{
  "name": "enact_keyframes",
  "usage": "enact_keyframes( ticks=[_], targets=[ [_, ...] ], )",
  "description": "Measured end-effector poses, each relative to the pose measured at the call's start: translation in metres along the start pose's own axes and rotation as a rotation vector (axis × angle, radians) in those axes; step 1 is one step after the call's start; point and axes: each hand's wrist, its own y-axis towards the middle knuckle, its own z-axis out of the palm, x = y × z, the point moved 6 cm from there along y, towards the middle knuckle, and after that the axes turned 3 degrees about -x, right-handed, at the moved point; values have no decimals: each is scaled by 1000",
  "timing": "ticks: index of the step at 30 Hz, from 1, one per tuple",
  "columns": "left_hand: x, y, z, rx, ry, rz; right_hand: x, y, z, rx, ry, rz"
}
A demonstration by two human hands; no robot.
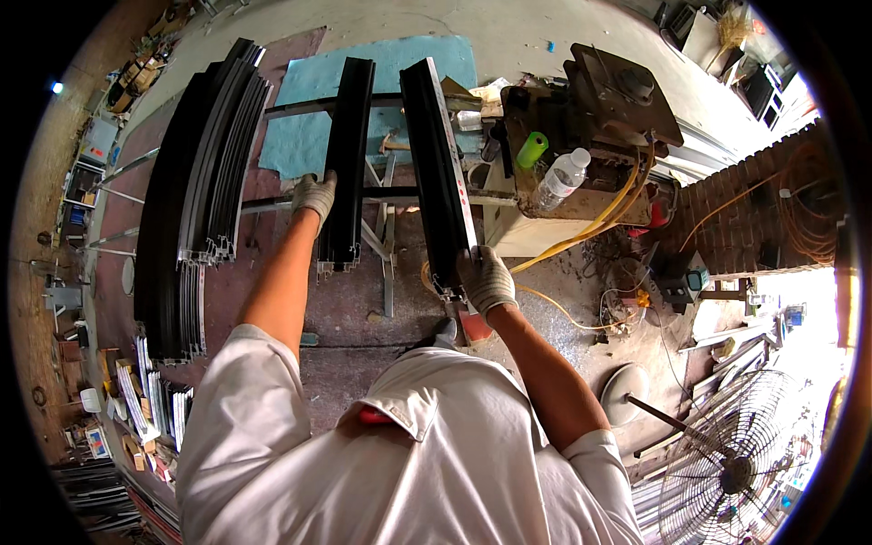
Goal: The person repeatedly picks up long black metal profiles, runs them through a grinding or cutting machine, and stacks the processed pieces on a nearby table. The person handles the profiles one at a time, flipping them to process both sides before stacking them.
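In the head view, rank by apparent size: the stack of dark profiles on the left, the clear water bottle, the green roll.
1. Stack of dark profiles, by far the largest.
2. Clear water bottle.
3. Green roll, smallest, though not much smaller than the bottle.

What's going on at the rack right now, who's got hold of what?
A person in work gloves is handling two long black metal profiles lying across a metal rack. The left hand grips the left profile partway along its side, and the right hand grips the near end of the right profile. A big stack of similar profiles lies to the left. To the right stands a dirty machine with a plastic water bottle and a green roll on it.
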Motion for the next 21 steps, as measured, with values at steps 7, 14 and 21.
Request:
enact_keyframes(
  ticks=[7, 14, 21],
  targets=[
    [-129, -129, -54, -497, -194, 685, 7, -7, -27, -102, 419, 74],
    [-168, -180, 23, 277, -926, 373, 7, -28, -66, -32, 712, 116],
    [-208, -237, 54, 552, -1254, -198, -63, -106, -150, -3, 621, 11]
  ],
)
